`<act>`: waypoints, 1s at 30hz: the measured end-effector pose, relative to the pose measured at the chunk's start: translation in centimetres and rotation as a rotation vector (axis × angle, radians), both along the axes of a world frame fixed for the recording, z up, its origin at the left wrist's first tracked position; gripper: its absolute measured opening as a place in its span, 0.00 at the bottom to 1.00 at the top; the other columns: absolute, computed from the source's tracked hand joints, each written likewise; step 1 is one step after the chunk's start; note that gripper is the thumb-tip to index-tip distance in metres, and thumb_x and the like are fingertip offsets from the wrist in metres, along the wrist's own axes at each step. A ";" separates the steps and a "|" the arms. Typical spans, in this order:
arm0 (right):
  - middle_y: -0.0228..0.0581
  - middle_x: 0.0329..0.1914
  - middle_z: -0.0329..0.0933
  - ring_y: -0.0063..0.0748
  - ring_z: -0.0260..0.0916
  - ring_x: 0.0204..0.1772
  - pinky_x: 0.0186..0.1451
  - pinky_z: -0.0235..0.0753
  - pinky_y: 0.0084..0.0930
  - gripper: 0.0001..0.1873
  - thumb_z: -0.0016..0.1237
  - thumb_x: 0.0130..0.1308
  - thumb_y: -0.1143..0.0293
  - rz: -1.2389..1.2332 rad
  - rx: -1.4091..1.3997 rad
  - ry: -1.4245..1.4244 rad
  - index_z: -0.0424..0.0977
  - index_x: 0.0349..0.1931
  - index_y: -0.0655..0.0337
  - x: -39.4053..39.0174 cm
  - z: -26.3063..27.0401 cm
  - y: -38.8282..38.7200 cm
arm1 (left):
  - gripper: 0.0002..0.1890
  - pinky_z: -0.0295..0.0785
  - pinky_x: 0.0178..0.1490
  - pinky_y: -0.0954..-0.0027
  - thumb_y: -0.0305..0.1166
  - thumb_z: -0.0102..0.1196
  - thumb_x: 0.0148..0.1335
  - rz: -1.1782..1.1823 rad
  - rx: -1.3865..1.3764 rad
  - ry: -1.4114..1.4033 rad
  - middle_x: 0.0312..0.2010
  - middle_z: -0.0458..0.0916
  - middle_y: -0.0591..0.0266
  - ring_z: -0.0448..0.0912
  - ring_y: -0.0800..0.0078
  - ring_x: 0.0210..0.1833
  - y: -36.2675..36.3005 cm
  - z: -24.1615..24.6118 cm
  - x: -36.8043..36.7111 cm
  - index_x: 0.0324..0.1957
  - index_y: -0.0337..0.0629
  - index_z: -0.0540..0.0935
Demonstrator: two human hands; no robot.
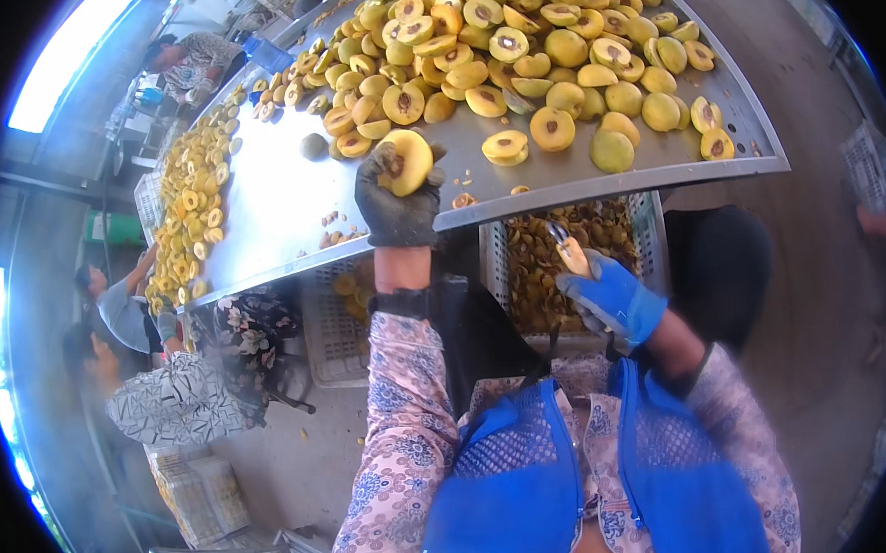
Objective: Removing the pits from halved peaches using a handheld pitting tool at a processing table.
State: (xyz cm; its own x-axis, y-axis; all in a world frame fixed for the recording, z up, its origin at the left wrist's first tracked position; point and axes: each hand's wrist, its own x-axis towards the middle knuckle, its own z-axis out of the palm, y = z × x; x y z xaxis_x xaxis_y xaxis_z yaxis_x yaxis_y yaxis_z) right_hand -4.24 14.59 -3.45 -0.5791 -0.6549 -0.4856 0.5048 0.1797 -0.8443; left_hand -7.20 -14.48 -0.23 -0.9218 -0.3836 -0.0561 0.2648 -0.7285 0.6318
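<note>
My left hand [400, 203], in a dark grey glove, grips a halved yellow stone fruit [413, 162] above the front edge of the metal table [475, 170]. The cut face shows a brown centre. In my right hand [613, 297], gloved in blue, is a small pitting tool [573, 253] with a wooden handle and a forked metal tip. That hand hangs below the table edge, over a white plastic crate [496, 266] of brown pits and scraps [561, 233]. A large heap of halved yellow fruits [470, 72] covers the far part of the table.
Another pile of fruit halves [191, 207] lies at the table's left end. A person in a patterned shirt [179, 399] works there, with others beyond. A second crate [334, 350] holding fruit pieces stands under the table. Stacked crates [198, 484] sit on the floor at lower left.
</note>
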 end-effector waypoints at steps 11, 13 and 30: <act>0.28 0.20 0.69 0.16 0.62 0.14 0.13 0.59 0.16 0.12 0.51 0.68 0.63 0.076 -0.057 0.053 0.66 0.41 0.60 1.8 5.5 -1.1 | 0.25 0.79 0.45 0.56 0.51 0.38 0.71 0.052 -0.107 -0.047 0.44 0.80 0.46 0.81 0.48 0.42 8.1 -1.5 4.4 0.52 0.36 0.73; 0.28 0.20 0.70 0.15 0.62 0.16 0.15 0.60 0.16 0.11 0.51 0.68 0.64 0.057 -0.097 0.034 0.67 0.42 0.61 2.1 5.9 -1.1 | 0.27 0.78 0.48 0.56 0.53 0.36 0.72 0.052 -0.182 -0.052 0.43 0.80 0.47 0.81 0.50 0.42 8.8 -1.8 4.8 0.51 0.36 0.73; 0.66 0.34 0.76 0.66 0.75 0.40 0.40 0.74 0.47 0.25 0.56 0.61 0.53 0.068 0.159 0.756 0.69 0.41 0.69 2.3 2.2 -1.5 | 0.29 0.74 0.58 0.64 0.50 0.33 0.75 -0.063 -0.160 -0.048 0.54 0.75 0.49 0.77 0.62 0.52 10.4 -1.4 7.5 0.60 0.32 0.68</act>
State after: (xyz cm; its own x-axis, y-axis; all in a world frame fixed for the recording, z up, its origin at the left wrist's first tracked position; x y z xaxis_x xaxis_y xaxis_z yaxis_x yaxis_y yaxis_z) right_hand -1.92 13.06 -1.28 -0.7515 -0.6564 -0.0658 -0.2146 0.3376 -0.9165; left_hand 0.28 -4.12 -1.65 -0.9421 -0.3326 -0.0434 0.1885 -0.6321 0.7516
